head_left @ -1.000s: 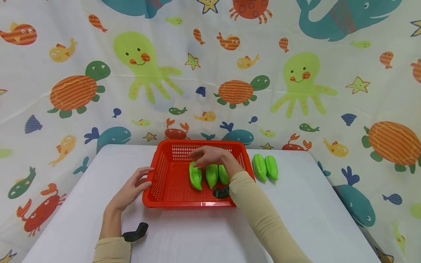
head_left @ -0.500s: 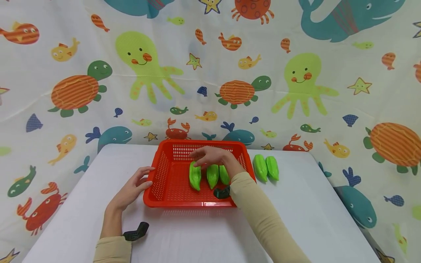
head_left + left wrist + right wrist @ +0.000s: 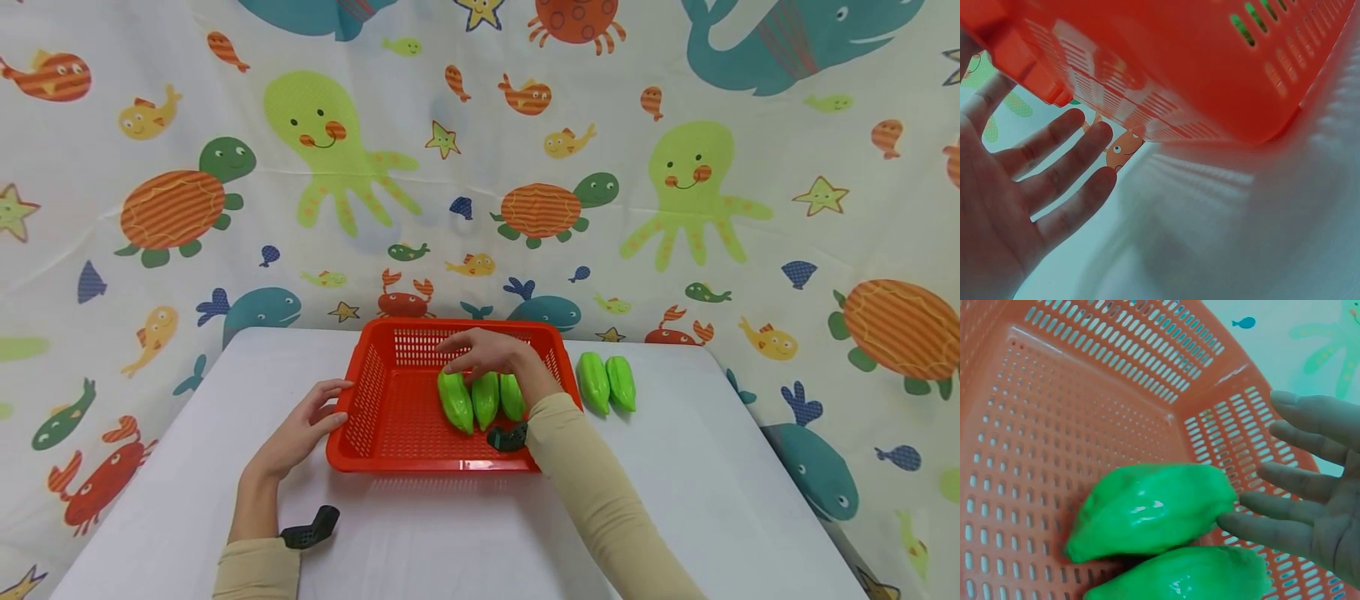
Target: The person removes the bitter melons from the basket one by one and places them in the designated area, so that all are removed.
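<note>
A red plastic basket with slotted walls stands on the table. Three glossy green ribbed fruits lie side by side in its right half. My right hand is over their far ends, its fingers extended. In the right wrist view, a fingertip of the right hand meets the end of the leftmost green fruit, without curling round it. The left hand rests against the basket's left rim. In the left wrist view, several fingers of the left hand are spread and nearly straight beside the basket wall; its thumb is not clearly shown.
Two more green fruits lie on the white table, right of the basket. Behind the table hangs a cloth printed with sea animals. Each wrist wears a small black camera.
The leftmost fruit in the basket has shifted right and tilted, closer to the middle one. My right hand has moved slightly right. The left hand has stayed at the rim.
</note>
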